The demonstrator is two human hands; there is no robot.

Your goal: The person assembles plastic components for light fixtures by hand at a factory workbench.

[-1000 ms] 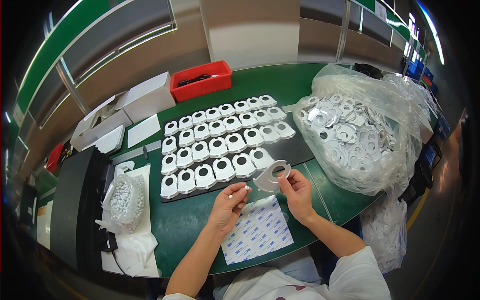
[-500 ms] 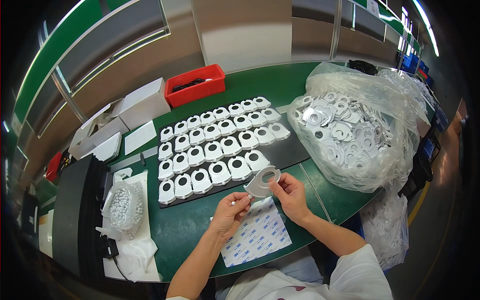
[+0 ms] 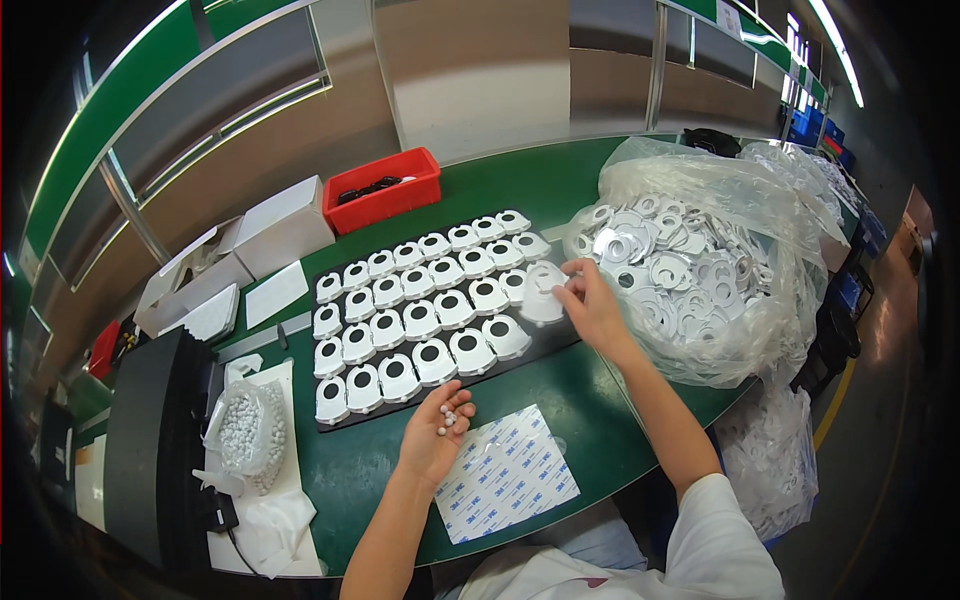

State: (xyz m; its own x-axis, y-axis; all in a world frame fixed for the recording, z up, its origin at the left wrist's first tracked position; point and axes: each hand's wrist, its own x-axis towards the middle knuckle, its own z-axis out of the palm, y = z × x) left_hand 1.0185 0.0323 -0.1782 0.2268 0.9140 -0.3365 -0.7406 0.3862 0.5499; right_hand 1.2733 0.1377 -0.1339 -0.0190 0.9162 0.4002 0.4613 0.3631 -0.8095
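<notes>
White part (image 3: pixel 543 293), pinched in the right hand (image 3: pixel 592 305), is hovering at centre frame over the tray (image 3: pixel 545 350), while the cupped left hand (image 3: pixel 432 440) is cradling loose beads (image 3: pixel 447 419), likely spilling if tilted.

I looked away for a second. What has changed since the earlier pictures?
The right hand carried the white part up from near the table's front edge to the right end of the black tray. The left hand let go and now lies palm up with small white beads. The tray's rows, bag and red bin stayed put.
</notes>
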